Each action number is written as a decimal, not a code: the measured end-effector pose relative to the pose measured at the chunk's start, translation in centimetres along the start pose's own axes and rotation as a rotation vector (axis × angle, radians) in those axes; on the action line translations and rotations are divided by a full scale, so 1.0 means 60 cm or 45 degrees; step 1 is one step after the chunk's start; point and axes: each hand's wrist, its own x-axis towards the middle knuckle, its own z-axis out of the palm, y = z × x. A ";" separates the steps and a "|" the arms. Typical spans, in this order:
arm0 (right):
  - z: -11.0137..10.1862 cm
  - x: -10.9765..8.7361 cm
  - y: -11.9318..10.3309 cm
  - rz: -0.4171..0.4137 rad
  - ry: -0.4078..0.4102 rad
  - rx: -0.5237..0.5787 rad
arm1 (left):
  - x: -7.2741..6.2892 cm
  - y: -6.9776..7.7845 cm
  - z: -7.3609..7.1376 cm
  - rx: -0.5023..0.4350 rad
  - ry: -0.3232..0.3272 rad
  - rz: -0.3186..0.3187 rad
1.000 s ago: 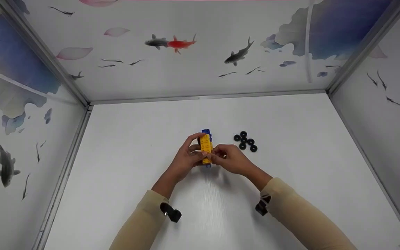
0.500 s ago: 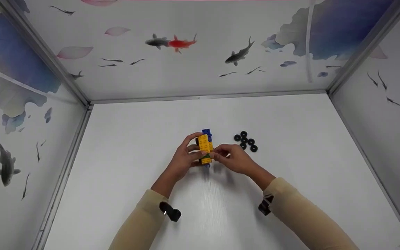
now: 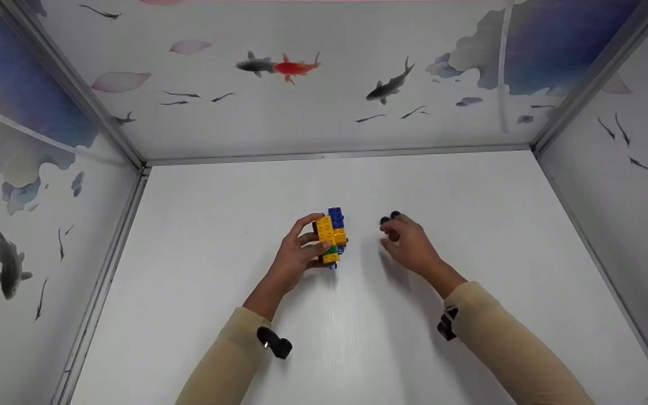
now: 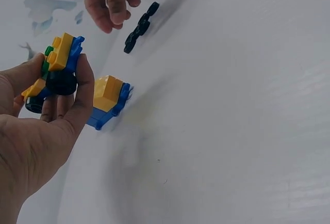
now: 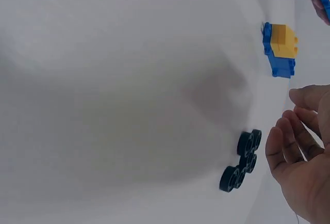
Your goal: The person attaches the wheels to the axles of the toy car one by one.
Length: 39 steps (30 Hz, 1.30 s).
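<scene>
My left hand (image 3: 296, 253) grips a toy block car (image 4: 62, 56) built of yellow, green and blue bricks, thumb on one side and fingers on the other. Black wheels show on the car's near side in the left wrist view. Beyond it on the table stands a second block vehicle (image 5: 281, 42), a blue base with a yellow brick on top; no wheels show on it. My right hand (image 3: 411, 244) hovers over several loose black wheels (image 5: 246, 144), its fingers loosely bent with nothing between them. From the head view it hides most of these wheels.
The white table (image 3: 217, 225) meets a printed back wall (image 3: 324, 101) with fish on it, along a metal strip. Side walls (image 3: 611, 140) rise at left and right. Black wrist cameras (image 3: 275, 343) sit on both sleeves.
My right hand has left the car and moved right, over the loose wheels. The left hand has shifted the car slightly left, and more of the second vehicle shows.
</scene>
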 end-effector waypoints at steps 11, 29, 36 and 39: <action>-0.030 -0.008 0.044 0.191 0.097 -0.070 | 0.001 -0.003 0.000 0.001 0.005 0.017; -0.034 -0.017 0.074 0.269 0.080 -0.196 | -0.004 -0.005 -0.002 0.002 -0.024 0.015; -0.036 -0.016 0.078 0.278 0.075 -0.195 | -0.004 -0.005 -0.004 -0.012 -0.026 0.009; -0.039 -0.014 0.076 0.288 0.076 -0.181 | -0.004 -0.005 -0.004 -0.010 -0.023 0.004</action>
